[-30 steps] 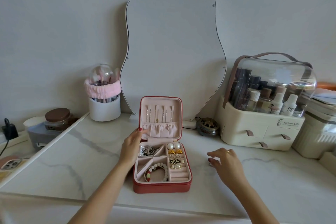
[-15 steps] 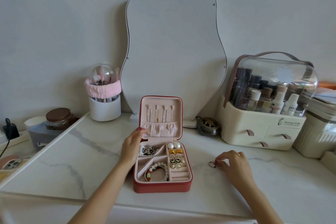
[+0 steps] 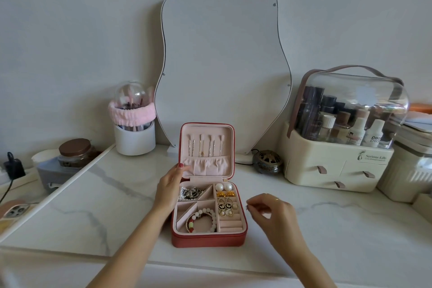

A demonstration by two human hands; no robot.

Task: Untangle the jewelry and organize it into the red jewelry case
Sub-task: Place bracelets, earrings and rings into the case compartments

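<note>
The red jewelry case (image 3: 208, 239) stands open on the marble top, its pink lid (image 3: 207, 147) upright with several necklaces hanging inside. Its tray holds a tangled silver chain (image 3: 190, 192), a bead bracelet (image 3: 202, 220), pearl studs (image 3: 223, 186) and several earrings (image 3: 225, 206). My left hand (image 3: 169, 188) grips the lid's lower left corner, thumb on the inner edge. My right hand (image 3: 272, 211) hovers just right of the case, above the table. Its thumb and forefinger pinch a small ring, which is barely visible.
A wavy mirror (image 3: 222, 58) leans behind the case. A white brush holder (image 3: 135, 139) stands back left. A small round metal pot (image 3: 267, 161) and a cream cosmetics organizer (image 3: 336, 166) sit to the right. A phone (image 3: 14, 210) lies at the far left.
My right hand picked a small ring off the table, lifted it and moved it left toward the case. My left hand kept its hold on the lid.
</note>
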